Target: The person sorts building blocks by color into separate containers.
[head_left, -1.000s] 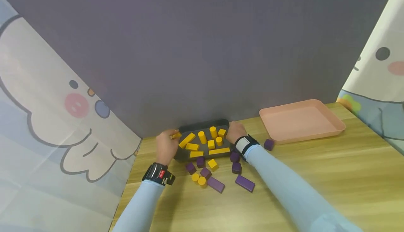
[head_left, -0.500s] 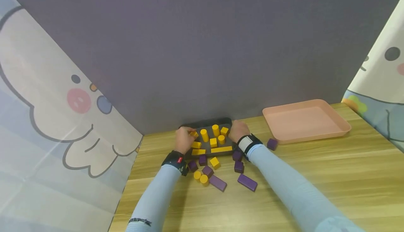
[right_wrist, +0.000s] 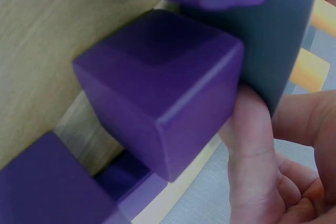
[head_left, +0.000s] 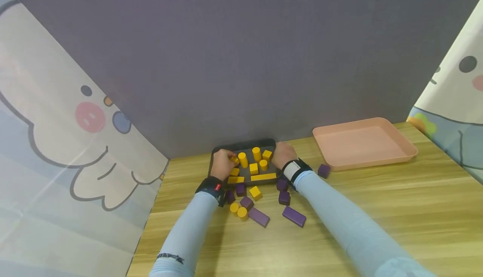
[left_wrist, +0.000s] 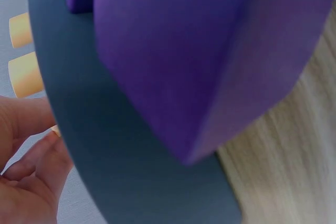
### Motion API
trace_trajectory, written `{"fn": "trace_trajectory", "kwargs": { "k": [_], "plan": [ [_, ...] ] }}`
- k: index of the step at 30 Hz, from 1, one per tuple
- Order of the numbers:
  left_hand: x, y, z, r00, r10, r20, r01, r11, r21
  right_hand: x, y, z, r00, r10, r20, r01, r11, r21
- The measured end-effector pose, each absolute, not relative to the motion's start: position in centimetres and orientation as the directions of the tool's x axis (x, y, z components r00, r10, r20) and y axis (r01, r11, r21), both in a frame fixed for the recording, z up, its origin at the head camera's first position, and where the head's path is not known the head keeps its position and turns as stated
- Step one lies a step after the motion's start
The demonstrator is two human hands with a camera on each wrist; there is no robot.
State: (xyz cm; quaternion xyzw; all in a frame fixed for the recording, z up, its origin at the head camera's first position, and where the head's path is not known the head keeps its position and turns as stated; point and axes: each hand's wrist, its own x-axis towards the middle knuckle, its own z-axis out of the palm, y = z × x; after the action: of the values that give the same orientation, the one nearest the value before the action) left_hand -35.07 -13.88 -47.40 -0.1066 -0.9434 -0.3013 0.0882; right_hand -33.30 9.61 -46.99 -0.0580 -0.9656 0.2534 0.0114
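Observation:
My left hand [head_left: 222, 164] is over the left end of a dark grey tray [head_left: 243, 146], pinching a yellow block [head_left: 235, 160] between thumb and fingertips. In the left wrist view only a sliver of that block [left_wrist: 55, 130] shows behind the tray wall [left_wrist: 68, 98]. At the tray's right end, my right hand [head_left: 284, 155] grips the rim, its thumb and a finger on either side of the wall [right_wrist: 273, 40]. Inside stand two tall yellow cylinders [head_left: 243, 160], with a shorter one, cubes and flat bars around them. My left hand covers part of the tray's left side.
In front of the tray lie several purple cubes [head_left: 284, 198], two purple bars [head_left: 294, 216], a yellow cube [head_left: 255, 192] and two yellow cylinders [head_left: 242, 213]. A pink tray [head_left: 362, 145] sits at the right. One purple cube [head_left: 323, 171] is beside it. A grey wall [head_left: 241, 59] rises behind.
My left hand has moved right, from the tray's left edge to over its inside, carrying the yellow block. My right hand stays on the tray's right rim.

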Motion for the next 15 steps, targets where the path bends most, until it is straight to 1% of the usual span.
{"fn": "trace_trajectory", "kwargs": {
  "k": [7,15],
  "plan": [
    [-34.95,-13.81,-47.22,-0.968,0.126,0.215,0.228,0.797,0.56,-33.21,9.64,-47.03,-0.993,0.117,0.003,0.099,0.859,-0.502],
    [-34.78,-13.81,-47.07,-0.979,0.088,0.182,0.177,0.807,0.564,-33.05,9.57,-46.77,-0.992,0.126,-0.014,0.115,0.854,-0.507]
  ]
}}
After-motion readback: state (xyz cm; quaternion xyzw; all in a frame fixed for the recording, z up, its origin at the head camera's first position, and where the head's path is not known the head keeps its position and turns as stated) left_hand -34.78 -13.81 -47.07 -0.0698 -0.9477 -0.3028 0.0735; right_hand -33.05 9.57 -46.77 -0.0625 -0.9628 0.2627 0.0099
